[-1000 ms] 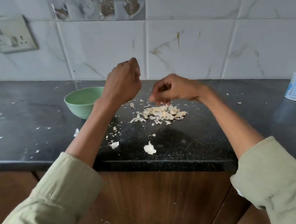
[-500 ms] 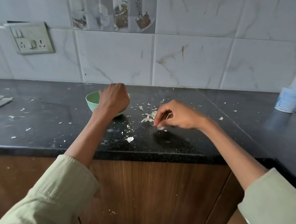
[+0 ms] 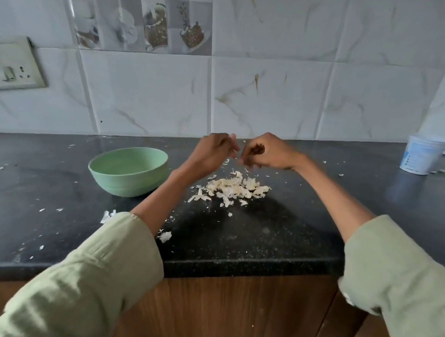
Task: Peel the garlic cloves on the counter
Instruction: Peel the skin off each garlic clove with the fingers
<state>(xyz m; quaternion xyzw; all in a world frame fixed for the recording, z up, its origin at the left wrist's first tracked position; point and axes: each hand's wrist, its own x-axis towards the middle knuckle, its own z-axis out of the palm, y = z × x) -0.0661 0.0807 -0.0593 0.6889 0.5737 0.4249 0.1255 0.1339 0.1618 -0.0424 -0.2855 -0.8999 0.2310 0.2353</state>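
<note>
Left hand point(image 3: 212, 152): raised above the counter point(image 3: 264, 236), fingers curled, tips meeting those of the other hand; pinching something small, probably a clove, though the thing itself not visible
Right hand point(image 3: 266, 152): fingers curled inward, fingertips touching the left hand's, likely picking at the same clove; hold not plainly shown
Garlic cloves: none clearly made out; the one in work hidden between the fingertips, above the far edge of the peel pile
Peel pile point(image 3: 234, 188): loose papery skins heaped on the counter just below both hands, scraps scattered around
Green bowl point(image 3: 128, 171): left of the pile, near the left forearm; inside shows pale, contents not readable
Handling: clove small, light, firm, slippery once bare; skin thin, brittle, tearing in flakes; best held at the sides, skin caught at the root end with a nail
White tub point(image 3: 422, 156): far right, well apart
Hidden: fingertips blurred, clove unseen, bowl floor partly cut off by its rim
</note>
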